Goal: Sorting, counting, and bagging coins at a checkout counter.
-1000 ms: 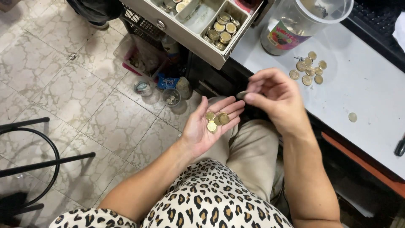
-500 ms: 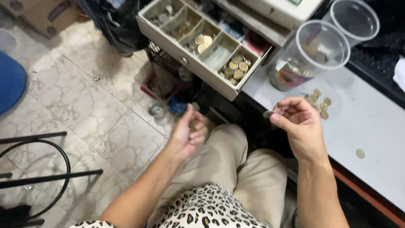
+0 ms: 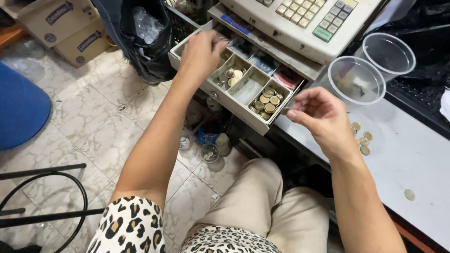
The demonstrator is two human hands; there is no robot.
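The open coin drawer (image 3: 236, 96) of the cash register (image 3: 300, 23) juts out toward the person, its long side running from far left to near right, divided into small square compartments. The left hand (image 3: 201, 54) is over the far-left compartments, fingers curled downward into the tray; whether coins are still inside them I cannot tell. The right hand (image 3: 318, 117) is near the right end of the drawer, thumb and forefinger pinched on something small and thin, probably a coin. The compartment of round metal coins (image 3: 267, 100) lies just to the left of these fingers. The drawer looks like grey plastic. Further right, on the smooth white counter (image 3: 412, 154), are loose coins (image 3: 362, 138) and two clear plastic cups (image 3: 356, 79).
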